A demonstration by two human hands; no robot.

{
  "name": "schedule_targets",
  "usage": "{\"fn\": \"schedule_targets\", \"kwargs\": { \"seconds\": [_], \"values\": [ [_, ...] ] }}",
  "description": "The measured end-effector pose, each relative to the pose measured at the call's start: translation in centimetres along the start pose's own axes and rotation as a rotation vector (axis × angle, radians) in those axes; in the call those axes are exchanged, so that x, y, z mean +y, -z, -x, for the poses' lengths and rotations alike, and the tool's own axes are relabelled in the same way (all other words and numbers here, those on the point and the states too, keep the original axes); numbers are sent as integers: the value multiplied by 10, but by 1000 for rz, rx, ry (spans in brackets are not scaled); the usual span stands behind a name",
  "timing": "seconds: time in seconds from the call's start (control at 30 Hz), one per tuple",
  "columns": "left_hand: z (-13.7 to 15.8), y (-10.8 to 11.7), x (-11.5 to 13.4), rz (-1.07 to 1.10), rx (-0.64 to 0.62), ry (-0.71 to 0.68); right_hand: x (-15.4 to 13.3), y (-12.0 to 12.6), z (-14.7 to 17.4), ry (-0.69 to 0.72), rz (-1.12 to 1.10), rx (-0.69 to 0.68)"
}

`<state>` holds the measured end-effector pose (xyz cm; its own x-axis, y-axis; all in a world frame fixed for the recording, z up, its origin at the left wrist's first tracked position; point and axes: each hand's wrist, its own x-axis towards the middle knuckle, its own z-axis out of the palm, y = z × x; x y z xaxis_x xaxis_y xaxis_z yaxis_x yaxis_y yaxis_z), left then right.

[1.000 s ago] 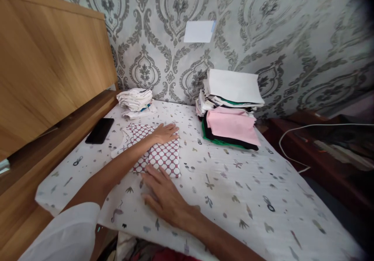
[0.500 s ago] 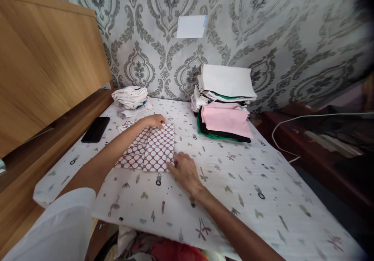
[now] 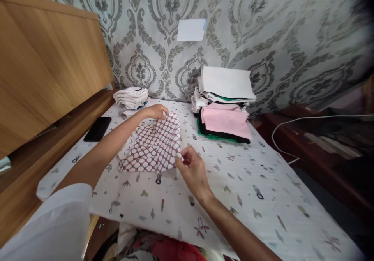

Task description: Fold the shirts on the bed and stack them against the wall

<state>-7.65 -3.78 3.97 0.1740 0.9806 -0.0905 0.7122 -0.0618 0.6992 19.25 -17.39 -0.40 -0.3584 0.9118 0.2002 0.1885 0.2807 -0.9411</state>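
A white cloth with a red lattice pattern (image 3: 152, 144) lies on the printed sheet (image 3: 233, 198), its right part lifted and slightly creased. At its far edge, my left hand (image 3: 157, 112) is closed with the cloth pinched between thumb and fingers. My right hand (image 3: 193, 171) pinches the cloth's right edge near the lower corner, fingers curled. Part of the cloth's left side is hidden behind my left forearm. What kind of garment or linen it is, I cannot tell.
Folded white clothes (image 3: 131, 96) are piled at the back left, near a black phone (image 3: 97, 129). Back right stand a tall white stack (image 3: 228, 82) and a pink folded cloth (image 3: 226, 119) over black and green ones. A wooden panel (image 3: 52, 58) bounds the left; coloured fabrics (image 3: 163, 249) lie below the front edge.
Both hands have raised the patterned cloth's right part, which lay flat before, and shifted it slightly right. My left hand moved a little away from me; my right now pinches the edge.
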Motion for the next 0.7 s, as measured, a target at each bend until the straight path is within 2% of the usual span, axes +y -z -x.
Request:
{"fn": "schedule_targets", "kwargs": {
  "seconds": [0.13,0.3,0.43,0.57,0.63,0.7],
  "values": [
    [38,17,-26,341,-20,145,-23,-35,3,225,111,-127],
    [81,8,-75,693,225,276,-27,-93,2,383,346,-328],
    [97,-1,-101,747,302,276,-23,-124,1,459,560,-458],
    [105,5,-112,803,295,265,-21,-133,1,478,668,-507],
    [107,7,-115,741,285,228,-21,-135,1,482,688,-512],
    [108,8,-118,565,326,173,-21,-137,1,493,700,-520]
  ]
}}
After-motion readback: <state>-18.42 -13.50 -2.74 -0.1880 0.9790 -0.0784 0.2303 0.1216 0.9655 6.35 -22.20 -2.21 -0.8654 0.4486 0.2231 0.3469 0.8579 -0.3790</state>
